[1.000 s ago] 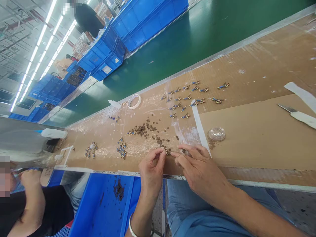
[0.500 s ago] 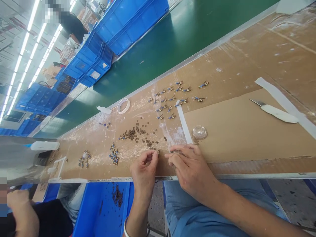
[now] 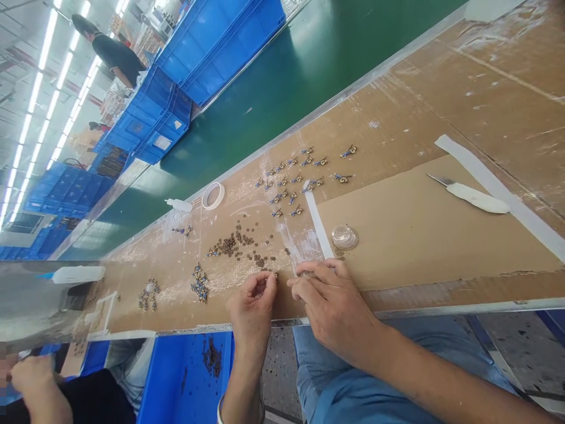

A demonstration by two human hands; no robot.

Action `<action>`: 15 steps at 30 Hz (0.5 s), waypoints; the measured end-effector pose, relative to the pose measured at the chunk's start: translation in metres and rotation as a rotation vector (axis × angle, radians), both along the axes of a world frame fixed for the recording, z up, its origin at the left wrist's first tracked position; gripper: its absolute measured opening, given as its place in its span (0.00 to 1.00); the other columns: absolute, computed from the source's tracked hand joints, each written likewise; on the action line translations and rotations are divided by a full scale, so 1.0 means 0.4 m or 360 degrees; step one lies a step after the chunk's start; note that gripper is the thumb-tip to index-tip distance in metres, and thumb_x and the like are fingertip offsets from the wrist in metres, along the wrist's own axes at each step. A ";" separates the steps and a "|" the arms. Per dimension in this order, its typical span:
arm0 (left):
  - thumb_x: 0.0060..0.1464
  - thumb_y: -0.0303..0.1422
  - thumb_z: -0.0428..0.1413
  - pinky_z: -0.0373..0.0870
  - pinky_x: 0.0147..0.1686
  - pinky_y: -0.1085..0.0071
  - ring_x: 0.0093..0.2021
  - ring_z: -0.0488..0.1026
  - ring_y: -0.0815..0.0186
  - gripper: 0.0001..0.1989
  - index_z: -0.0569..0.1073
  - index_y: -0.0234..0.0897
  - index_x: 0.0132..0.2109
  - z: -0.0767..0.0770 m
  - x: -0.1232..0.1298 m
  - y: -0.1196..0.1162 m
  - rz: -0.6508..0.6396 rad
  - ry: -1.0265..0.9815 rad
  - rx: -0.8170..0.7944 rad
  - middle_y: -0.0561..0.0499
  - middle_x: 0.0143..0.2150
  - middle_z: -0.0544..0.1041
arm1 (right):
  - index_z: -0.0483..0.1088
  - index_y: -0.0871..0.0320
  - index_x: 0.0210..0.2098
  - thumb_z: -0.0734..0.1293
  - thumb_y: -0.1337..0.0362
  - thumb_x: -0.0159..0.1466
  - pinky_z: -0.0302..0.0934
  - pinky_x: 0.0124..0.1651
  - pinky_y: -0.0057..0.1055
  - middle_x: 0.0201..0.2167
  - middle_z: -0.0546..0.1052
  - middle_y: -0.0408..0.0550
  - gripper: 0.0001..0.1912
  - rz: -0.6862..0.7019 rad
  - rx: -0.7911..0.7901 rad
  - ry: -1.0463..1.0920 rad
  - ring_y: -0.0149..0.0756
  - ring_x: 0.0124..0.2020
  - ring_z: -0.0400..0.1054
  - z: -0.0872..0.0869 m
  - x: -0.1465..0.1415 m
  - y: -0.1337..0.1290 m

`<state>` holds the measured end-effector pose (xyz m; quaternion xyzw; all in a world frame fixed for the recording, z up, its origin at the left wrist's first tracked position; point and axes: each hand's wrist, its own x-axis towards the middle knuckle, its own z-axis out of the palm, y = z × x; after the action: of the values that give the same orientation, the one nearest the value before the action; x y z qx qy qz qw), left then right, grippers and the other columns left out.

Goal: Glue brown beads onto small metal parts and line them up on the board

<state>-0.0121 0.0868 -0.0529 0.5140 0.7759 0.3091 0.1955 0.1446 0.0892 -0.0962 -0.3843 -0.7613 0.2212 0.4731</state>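
1. My left hand is at the near edge of the cardboard-covered table, thumb and forefinger tips brought together in a pinch; whether anything lies between them I cannot tell.
2. My right hand faces it, fingers bent and bunched, tips pointing to 9 o'clock; its grasp is hidden, so I cannot tell what it holds. The two hands are apart.
3. A small brown disc lies just beside the left fingertips. The main pile of brown discs sits at 11 o'clock from that hand, with loose ones scattered around it.
4. Blue-and-tan rifleman figurines lie spaced out at 12 o'clock from the gap between my hands; a tight figurine cluster lies at 10 o'clock from my left hand.
5. A clear round plastic dish rests at 12 o'clock from my right hand, a white-handled knife at 2.
6. From my left hand, the tape roll and white squeeze bottle lie at 11 o'clock, the blue bin at 7.
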 end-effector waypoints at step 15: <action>0.55 0.35 0.57 0.69 0.32 0.71 0.30 0.77 0.64 0.08 0.79 0.39 0.31 0.025 -0.011 0.020 -0.0421 0.0584 -0.0118 0.50 0.30 0.81 | 0.65 0.59 0.36 0.56 0.79 0.65 0.49 0.52 0.41 0.34 0.76 0.47 0.12 0.0019 -0.0040 0.0067 0.41 0.50 0.65 -0.002 -0.001 0.000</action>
<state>-0.0167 0.0949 -0.0428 0.6513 0.7351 0.1534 0.1088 0.1442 0.0892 -0.0971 -0.3810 -0.7506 0.2417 0.4827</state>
